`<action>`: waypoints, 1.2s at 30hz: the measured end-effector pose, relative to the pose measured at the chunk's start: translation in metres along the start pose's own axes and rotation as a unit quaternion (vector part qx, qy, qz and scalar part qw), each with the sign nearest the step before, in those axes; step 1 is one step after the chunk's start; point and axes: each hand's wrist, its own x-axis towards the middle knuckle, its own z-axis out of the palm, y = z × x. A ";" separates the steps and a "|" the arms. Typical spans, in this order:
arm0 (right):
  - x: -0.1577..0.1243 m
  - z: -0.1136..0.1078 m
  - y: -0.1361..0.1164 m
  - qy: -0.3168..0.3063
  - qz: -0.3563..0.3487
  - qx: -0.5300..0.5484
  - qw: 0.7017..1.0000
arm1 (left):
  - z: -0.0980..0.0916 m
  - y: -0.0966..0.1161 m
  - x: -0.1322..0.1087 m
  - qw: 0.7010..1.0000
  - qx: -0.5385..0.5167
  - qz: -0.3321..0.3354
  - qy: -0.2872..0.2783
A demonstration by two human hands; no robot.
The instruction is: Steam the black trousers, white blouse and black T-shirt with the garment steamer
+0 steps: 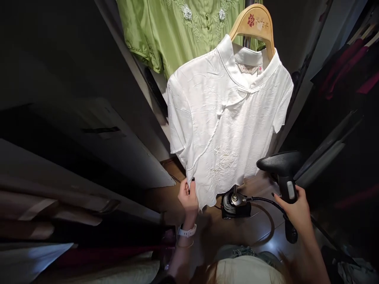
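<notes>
A green blouse [183, 27] with white flower embroidery hangs at the top, just beside a dark panel [89, 130]. Dark red clothes [340, 67] hang in shadow on the right, and crumpled pale clothes [352, 270] lie in the bottom right corner. Brown wooden floor [260, 225] shows below, with folds of pale cloth [29, 260] at lower left.

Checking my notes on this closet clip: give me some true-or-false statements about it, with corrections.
1. The left hand pinches the hem of the white short-sleeved blouse. True.
2. The right hand holds scissors. False: it holds a garment steamer head.
3. The blouse hangs from a wire hanger. False: it hangs from a wooden hanger.
4. A white watch is on the left wrist. True.
</notes>
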 end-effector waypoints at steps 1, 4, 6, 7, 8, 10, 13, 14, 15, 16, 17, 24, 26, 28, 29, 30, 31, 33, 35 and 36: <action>-0.002 0.004 0.001 -0.024 -0.007 0.011 1.000 | 0.005 0.006 0.006 1.000 -0.021 0.006 -0.015; -0.012 0.016 0.003 -0.060 -0.016 0.032 0.998 | 0.028 0.029 0.025 0.994 -0.077 0.007 -0.077; -0.020 0.021 0.001 -0.069 -0.014 0.055 0.996 | 0.045 0.044 0.039 0.987 -0.123 0.002 -0.104; -0.024 0.023 0.000 -0.070 -0.012 0.073 0.995 | 0.052 0.050 0.046 0.983 -0.148 0.003 -0.111; -0.028 0.025 -0.001 -0.069 -0.009 0.094 0.993 | 0.059 0.056 0.054 0.979 -0.169 0.008 -0.111; -0.034 0.027 -0.002 -0.061 -0.001 0.141 0.988 | 0.067 0.065 0.070 0.977 -0.190 0.024 -0.089; -0.041 0.029 -0.002 -0.069 0.015 0.204 0.976 | 0.066 0.073 0.087 0.982 -0.179 0.059 -0.030; -0.042 0.030 -0.002 -0.074 0.020 0.217 0.973 | 0.063 0.075 0.089 0.982 -0.170 0.079 -0.013; -0.044 0.031 -0.002 -0.079 0.023 0.224 0.971 | 0.060 0.075 0.090 0.982 -0.158 0.104 0.002; -0.045 0.031 -0.002 -0.081 0.024 0.225 0.971 | 0.057 0.076 0.089 0.981 -0.144 0.131 0.016; -0.046 0.032 -0.003 -0.084 0.020 0.221 0.972 | 0.054 0.075 0.086 0.979 -0.128 0.156 0.029; -0.050 0.031 -0.007 -0.087 -0.046 0.150 0.984 | 0.062 0.062 0.052 0.988 -0.038 0.141 0.053; -0.052 0.030 -0.004 -0.085 -0.036 0.145 0.985 | 0.069 0.059 0.044 0.994 -0.053 0.095 0.015; -0.053 0.027 0.001 -0.078 -0.007 0.146 0.986 | 0.075 0.058 0.041 0.995 -0.074 0.066 0.000; -0.053 0.025 0.004 -0.072 0.009 0.148 0.986 | 0.079 0.058 0.042 0.995 -0.082 0.061 0.014; -0.053 0.022 0.007 -0.062 0.025 0.149 0.987 | 0.081 0.059 0.044 0.994 -0.089 0.061 0.036; -0.053 0.020 0.010 -0.049 0.037 0.146 0.987 | 0.083 0.059 0.047 0.992 -0.096 0.061 0.062; -0.052 0.015 0.017 -0.020 0.047 0.127 0.991 | 0.085 0.061 0.055 0.986 -0.121 0.054 0.099; -0.051 0.010 0.023 -0.006 0.056 0.108 0.993 | 0.085 0.066 0.065 0.981 -0.165 0.031 0.096; -0.050 0.009 0.026 -0.006 0.062 0.102 0.993 | 0.084 0.070 0.071 0.977 -0.191 0.020 0.089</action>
